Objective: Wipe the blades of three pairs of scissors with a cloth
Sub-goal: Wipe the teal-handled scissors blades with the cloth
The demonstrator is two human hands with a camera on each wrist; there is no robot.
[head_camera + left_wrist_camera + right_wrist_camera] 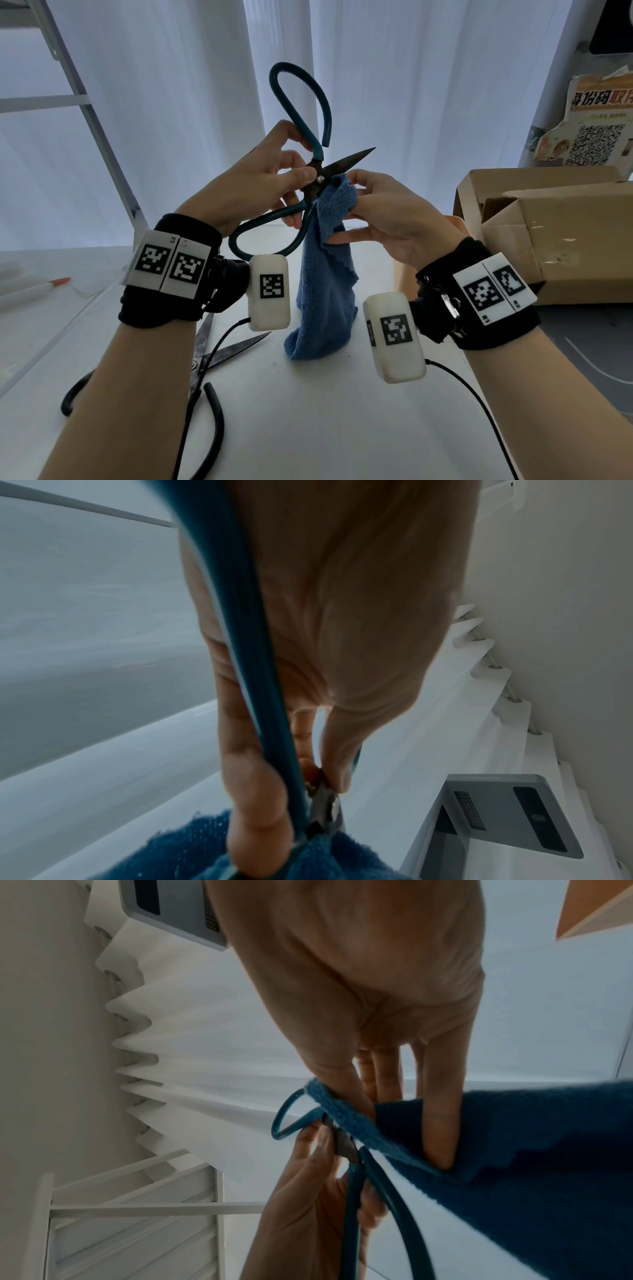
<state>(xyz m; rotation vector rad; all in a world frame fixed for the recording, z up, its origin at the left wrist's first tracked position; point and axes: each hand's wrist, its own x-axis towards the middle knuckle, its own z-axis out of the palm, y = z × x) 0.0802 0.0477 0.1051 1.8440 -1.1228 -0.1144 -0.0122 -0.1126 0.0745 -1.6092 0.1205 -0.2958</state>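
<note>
My left hand (274, 185) grips teal-handled scissors (317, 161) near the pivot, held up above the table with the blades spread apart. One dark blade (352, 160) points up to the right. My right hand (370, 205) pinches a blue cloth (327, 274) around the other blade, which is hidden inside the cloth. The cloth hangs down to the table. The left wrist view shows my left hand (260, 791) on the teal handle (253, 669) beside the blue cloth (178, 856). From the right wrist, my right hand (404, 1096) holds the blue cloth (514, 1164) at the scissors (346, 1148).
A second pair of scissors with black handles (205, 349) lies open on the white table (325, 411) under my left forearm. Cardboard boxes (548, 233) stand at the right. A white pen (30, 291) lies at the left. White curtains hang behind.
</note>
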